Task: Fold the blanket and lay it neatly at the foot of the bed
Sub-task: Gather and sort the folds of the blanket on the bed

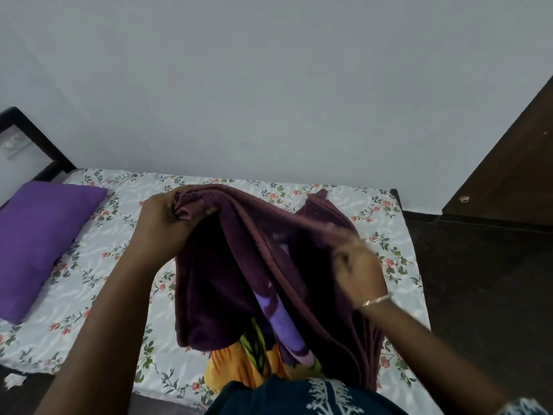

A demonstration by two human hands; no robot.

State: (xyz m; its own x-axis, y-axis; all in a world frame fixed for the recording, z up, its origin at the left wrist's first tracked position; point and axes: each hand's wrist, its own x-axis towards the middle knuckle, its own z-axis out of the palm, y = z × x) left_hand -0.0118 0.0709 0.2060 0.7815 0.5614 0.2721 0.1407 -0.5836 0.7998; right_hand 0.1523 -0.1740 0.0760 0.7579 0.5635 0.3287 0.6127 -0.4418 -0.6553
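Teal garment: dark teal cloth (269, 399) with a white branching print, at the very bottom edge — the person's own clothing, nearest the camera.
Blanket: maroon plush blanket (227, 280), thick and soft-napped, held up over the bed and hanging in deep doubled folds; its inner face shows a printed pattern of lilac, yellow, orange and green at the lower end.
Where the blanket is: lifted above the middle of the mattress between both hands, its lower folds hanging down toward the person's body.
Left hand: left hand (163, 218) has fingers and thumb curled tightly round a bunched corner of the blanket's hemmed edge, raised at the upper left of the cloth.
Right hand: right hand (359, 268) is motion-blurred, lying against the right-hand fold of the blanket; whether the fingers grip the cloth I cannot tell.
Bangle: thin gold-coloured bangle (375, 301) round the right wrist.
Bedsheet: smooth white bedsheet (98, 265) printed with small pink flowers and green leafy sprigs, stretched flat over the mattress.
Pillow: rectangular purple pillow (39, 244), matte fabric, lying on the sheet at the left.
Bed frame: dark wooden bed frame (36, 139) beyond the pillow.
Floor: dark floor (484, 295) right of the bed.
Door: dark brown wooden door (514, 175) at the far right.
Wall: plain pale grey wall (269, 79) — smooth, behind the bed.
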